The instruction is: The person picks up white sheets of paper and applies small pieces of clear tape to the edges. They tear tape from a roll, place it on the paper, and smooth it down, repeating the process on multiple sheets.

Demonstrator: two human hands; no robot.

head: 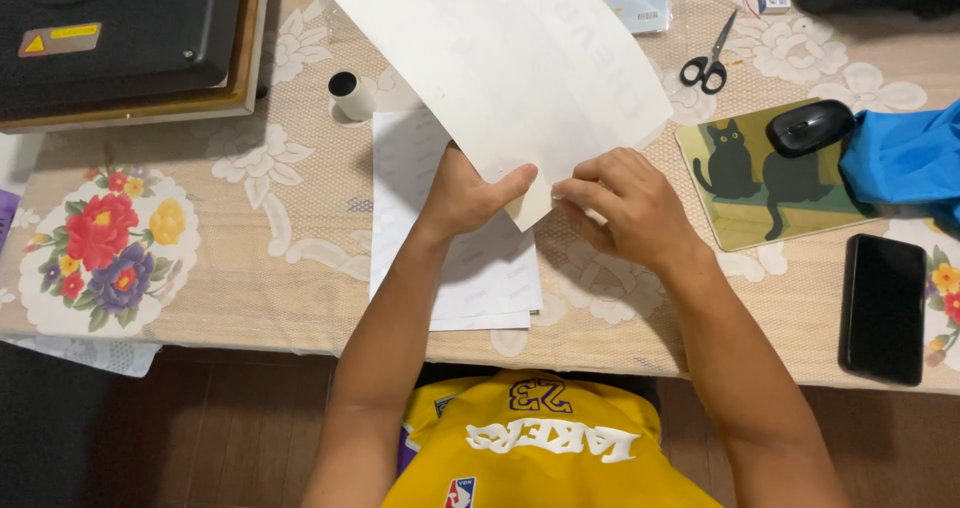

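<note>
A large white sheet is lifted and tilted above the table, faint mirrored lettering showing through it. My left hand grips its near edge, thumb on top. Just to the right, my right hand pinches the sheet's near corner with its fingertips. Under both hands a stack of white sheets lies flat on the table.
A black heat press stands at the back left, with a small roll beside it. Scissors, a cat mousepad with a black mouse, blue cloth and a black phone lie to the right.
</note>
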